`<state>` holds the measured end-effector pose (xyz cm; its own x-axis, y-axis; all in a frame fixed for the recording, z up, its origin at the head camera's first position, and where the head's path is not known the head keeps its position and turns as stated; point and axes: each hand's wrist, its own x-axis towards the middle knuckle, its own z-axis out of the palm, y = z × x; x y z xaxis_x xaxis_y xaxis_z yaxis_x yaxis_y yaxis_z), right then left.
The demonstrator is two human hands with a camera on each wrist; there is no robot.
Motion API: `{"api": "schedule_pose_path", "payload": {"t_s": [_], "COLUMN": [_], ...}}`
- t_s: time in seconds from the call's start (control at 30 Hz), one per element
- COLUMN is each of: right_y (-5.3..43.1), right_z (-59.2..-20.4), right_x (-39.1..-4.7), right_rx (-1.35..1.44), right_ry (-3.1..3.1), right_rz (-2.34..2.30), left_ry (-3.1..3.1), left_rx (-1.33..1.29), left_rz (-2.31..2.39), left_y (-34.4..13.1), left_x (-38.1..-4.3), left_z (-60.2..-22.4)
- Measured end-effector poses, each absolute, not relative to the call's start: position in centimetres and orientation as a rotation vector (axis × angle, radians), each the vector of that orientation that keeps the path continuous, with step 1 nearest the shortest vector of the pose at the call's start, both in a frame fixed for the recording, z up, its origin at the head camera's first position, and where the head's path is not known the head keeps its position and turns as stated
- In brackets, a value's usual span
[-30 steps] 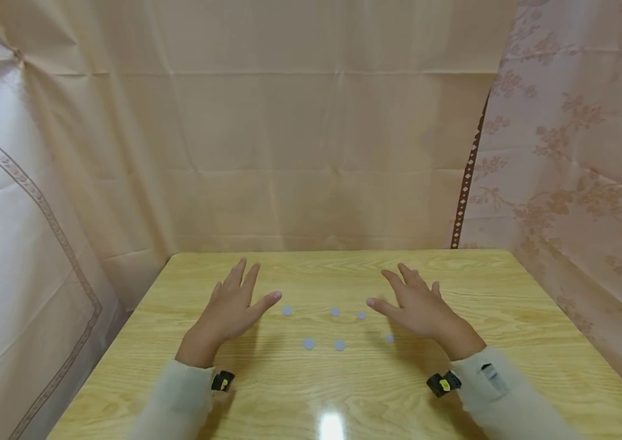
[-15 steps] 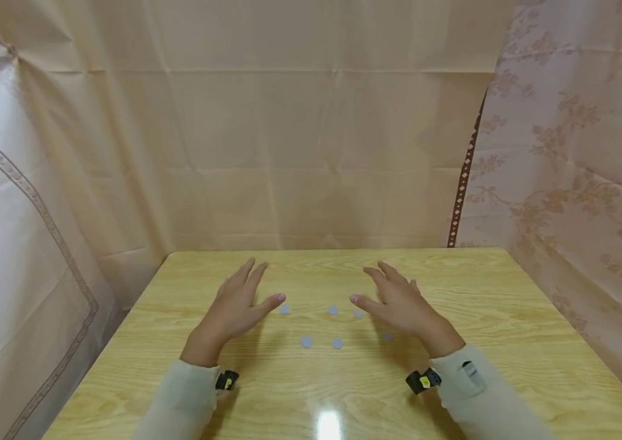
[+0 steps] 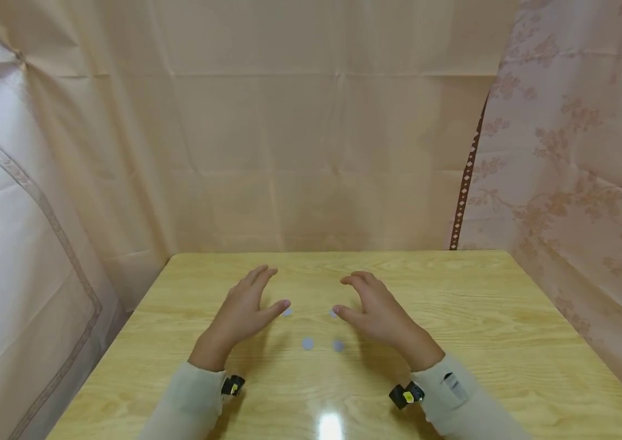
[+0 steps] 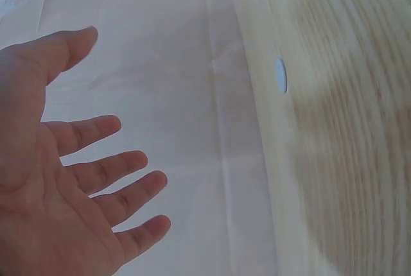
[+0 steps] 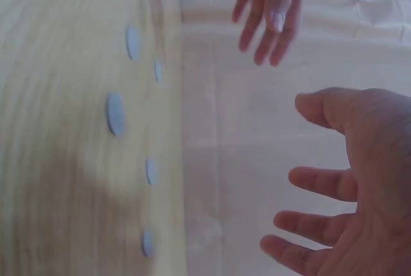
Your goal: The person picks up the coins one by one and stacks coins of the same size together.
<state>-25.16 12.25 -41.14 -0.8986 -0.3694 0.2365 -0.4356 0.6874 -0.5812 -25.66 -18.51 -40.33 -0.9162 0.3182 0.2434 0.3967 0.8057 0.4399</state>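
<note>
Several small pale round discs lie flat on the wooden table; in the head view one disc and a second disc sit nearest the person. My left hand hovers above the table, fingers spread and relaxed, its thumb tip overlapping a farther disc in the view. Opposite it, my right hand is held in the air, palm turned inward, hiding some discs beneath. The left wrist view has one disc beyond the hand. Apart from the fingers, several discs, such as a larger disc, appear in the right wrist view. Neither hand holds anything.
A light wood table reaches back to a beige cloth hanging behind it. Patterned cloth hangs on the right and paler cloth on the left. A small black wrist device is worn at the right cuff.
Both hands have moved toward each other, the right one farther, leftward over the discs. Its fingers are a little more bent. Two discs on the right are now hidden by the right hand.
</note>
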Motion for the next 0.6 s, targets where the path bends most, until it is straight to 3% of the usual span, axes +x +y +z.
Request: {"api": "schedule_pose_path", "payload": {"t_s": [0.6], "right_y": [9.7], "right_z": [-44.1], "right_x": [-24.8], "right_rx": [0.72], "right_ry": [-2.806], "right_rz": [1.271], "left_ry": [-2.898], "left_rx": [-0.55], "left_rz": [-0.813], "left_y": [-16.9], "left_x": [-26.0], "left_z": [-41.8]}}
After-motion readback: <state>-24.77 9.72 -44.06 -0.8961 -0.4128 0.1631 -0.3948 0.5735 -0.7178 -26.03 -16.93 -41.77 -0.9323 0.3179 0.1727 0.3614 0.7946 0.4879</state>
